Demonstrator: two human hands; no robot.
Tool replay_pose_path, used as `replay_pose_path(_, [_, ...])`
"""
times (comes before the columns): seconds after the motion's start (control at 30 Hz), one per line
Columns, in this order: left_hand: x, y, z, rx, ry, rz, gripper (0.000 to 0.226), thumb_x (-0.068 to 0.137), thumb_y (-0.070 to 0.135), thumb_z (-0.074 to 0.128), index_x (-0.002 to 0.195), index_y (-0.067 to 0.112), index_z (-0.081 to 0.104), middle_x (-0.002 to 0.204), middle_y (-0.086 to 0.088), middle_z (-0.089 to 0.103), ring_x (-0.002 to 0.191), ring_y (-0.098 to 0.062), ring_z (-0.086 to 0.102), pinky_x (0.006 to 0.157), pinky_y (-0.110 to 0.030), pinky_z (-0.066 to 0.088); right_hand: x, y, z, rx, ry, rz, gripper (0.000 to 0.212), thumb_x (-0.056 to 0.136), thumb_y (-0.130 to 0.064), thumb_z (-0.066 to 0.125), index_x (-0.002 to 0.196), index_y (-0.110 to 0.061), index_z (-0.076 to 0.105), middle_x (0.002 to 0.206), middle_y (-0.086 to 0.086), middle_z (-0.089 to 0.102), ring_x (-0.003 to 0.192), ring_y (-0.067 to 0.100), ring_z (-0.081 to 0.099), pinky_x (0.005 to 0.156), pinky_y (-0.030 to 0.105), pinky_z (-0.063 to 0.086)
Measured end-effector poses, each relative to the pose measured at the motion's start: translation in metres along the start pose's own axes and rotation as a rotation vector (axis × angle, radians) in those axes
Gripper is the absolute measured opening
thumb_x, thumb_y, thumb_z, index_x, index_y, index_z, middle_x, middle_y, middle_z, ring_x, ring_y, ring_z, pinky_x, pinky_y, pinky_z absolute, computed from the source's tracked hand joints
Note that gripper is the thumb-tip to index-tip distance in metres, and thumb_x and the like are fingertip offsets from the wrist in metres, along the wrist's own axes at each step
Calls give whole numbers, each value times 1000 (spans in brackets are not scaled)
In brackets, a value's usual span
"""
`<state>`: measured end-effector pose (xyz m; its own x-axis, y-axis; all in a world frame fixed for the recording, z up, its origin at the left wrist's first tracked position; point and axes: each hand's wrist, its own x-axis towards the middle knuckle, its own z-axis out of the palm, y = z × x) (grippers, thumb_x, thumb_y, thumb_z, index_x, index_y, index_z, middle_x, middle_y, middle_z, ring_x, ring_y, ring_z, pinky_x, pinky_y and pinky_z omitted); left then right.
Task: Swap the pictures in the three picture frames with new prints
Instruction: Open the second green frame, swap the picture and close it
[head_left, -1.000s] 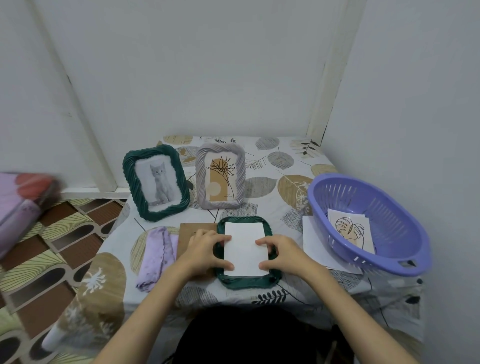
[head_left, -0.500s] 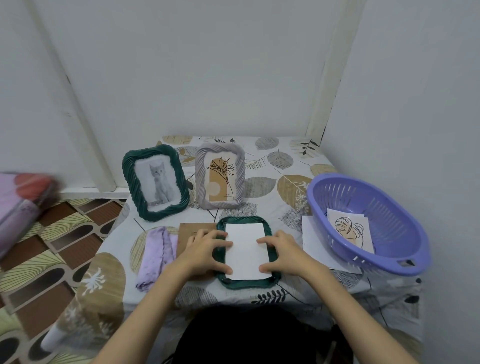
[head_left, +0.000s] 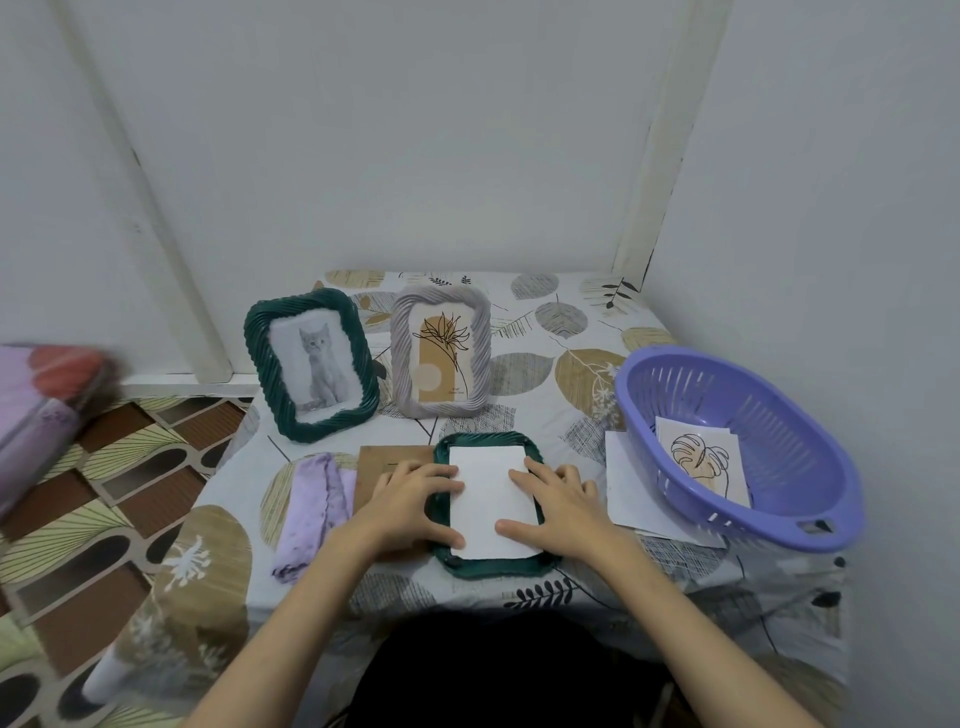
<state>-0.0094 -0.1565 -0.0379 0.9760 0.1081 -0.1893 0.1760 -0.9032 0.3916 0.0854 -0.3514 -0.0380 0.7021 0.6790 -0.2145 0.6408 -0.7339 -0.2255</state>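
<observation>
A dark green frame (head_left: 488, 564) lies face down near the table's front edge, with a white print (head_left: 491, 499), blank side up, set in its back. My left hand (head_left: 410, 499) rests flat on the frame's left side, fingertips on the print's edge. My right hand (head_left: 558, 501) presses flat on the print's right side. Behind stand a green frame with a cat picture (head_left: 312, 364) and a grey frame with a plant picture (head_left: 441, 358). A brown backing board (head_left: 392, 454) lies under my left hand.
A purple basket (head_left: 779, 525) at the right holds leaf prints (head_left: 701, 465), with white sheets (head_left: 621, 483) beneath it. A folded lilac cloth (head_left: 311, 504) lies left of the board. The leaf-patterned tablecloth (head_left: 545, 322) covers the table, walls behind and right.
The print has settled lower and squarer into the frame's back. Both hands have flattened and spread onto its left and right edges.
</observation>
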Motion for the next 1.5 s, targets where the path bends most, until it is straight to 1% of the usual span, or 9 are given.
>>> replay_pose_path(0.37, [0, -3, 0, -25, 22, -25, 75, 71, 55, 68, 136, 32, 40, 150, 14, 26, 137, -17, 17, 110, -40, 17, 1, 0, -1, 17, -22, -4, 74, 83, -65, 45, 145, -32, 20, 156, -9, 6, 135, 26, 15, 106, 47, 20])
replay_pose_path(0.5, [-2, -14, -4, 126, 312, -312, 84, 79, 66, 50, 145, 23, 23, 154, -4, 19, 140, -28, 16, 114, -45, 13, 2, 0, -1, 15, -16, -15, 73, 83, -64, 45, 145, -32, 20, 156, -8, 5, 135, 26, 15, 106, 47, 21])
replay_pose_path(0.57, [-5, -24, -6, 151, 338, -480, 98, 75, 71, 50, 145, 12, 16, 149, -16, 25, 138, -32, 20, 114, -46, 14, 1, 1, 0, 27, 5, -7, 74, 83, -64, 45, 145, -32, 20, 156, -6, 4, 136, 26, 14, 106, 47, 20])
replay_pose_path(0.73, [-6, -36, -2, 79, 334, -510, 92, 68, 72, 57, 133, 11, 33, 136, -13, 44, 129, -31, 33, 109, -44, 22, -4, 6, 7, 47, 41, 29, 74, 81, -67, 45, 144, -34, 22, 156, -3, 3, 136, 27, 13, 106, 46, 20])
replay_pose_path(0.93, [-4, -35, -6, -239, 498, -505, 82, 60, 54, 78, 128, 22, 46, 124, -9, 54, 118, -28, 44, 99, -39, 34, -6, 6, 14, 67, 52, 36, 73, 81, -69, 43, 143, -37, 22, 157, -5, 1, 135, 27, 13, 105, 44, 20])
replay_pose_path(1.07, [-10, -33, -11, -706, 629, -387, 63, 66, 17, 82, 124, 14, 56, 124, -10, 58, 109, -25, 54, 93, -35, 45, -7, 6, 14, 62, 52, 36, 73, 81, -69, 42, 144, -37, 21, 157, -5, 1, 136, 27, 14, 106, 44, 20])
replay_pose_path(1.3, [-23, -46, -33, -877, 964, -382, 62, 68, 10, 79, 125, 16, 55, 124, -9, 52, 108, -26, 55, 95, -44, 48, -8, 5, 13, 79, 38, 33, 72, 81, -68, 43, 143, -37, 22, 157, -6, 0, 135, 26, 14, 105, 43, 20])
replay_pose_path(1.37, [-24, -41, -44, -968, 934, -330, 62, 69, 11, 79, 126, 17, 54, 125, -8, 51, 108, -24, 54, 94, -42, 49, -8, 5, 12, 83, 44, 29, 72, 81, -68, 44, 143, -37, 23, 157, -6, 0, 135, 26, 14, 105, 43, 20])
replay_pose_path(1.5, [-16, -10, -46, -1080, 598, -251, 65, 67, 11, 79, 126, 19, 54, 121, -4, 54, 103, -26, 60, 86, -40, 53, -10, 6, 10, 136, 64, 27, 69, 83, -65, 45, 143, -38, 23, 156, -7, 3, 135, 25, 14, 106, 42, 19])
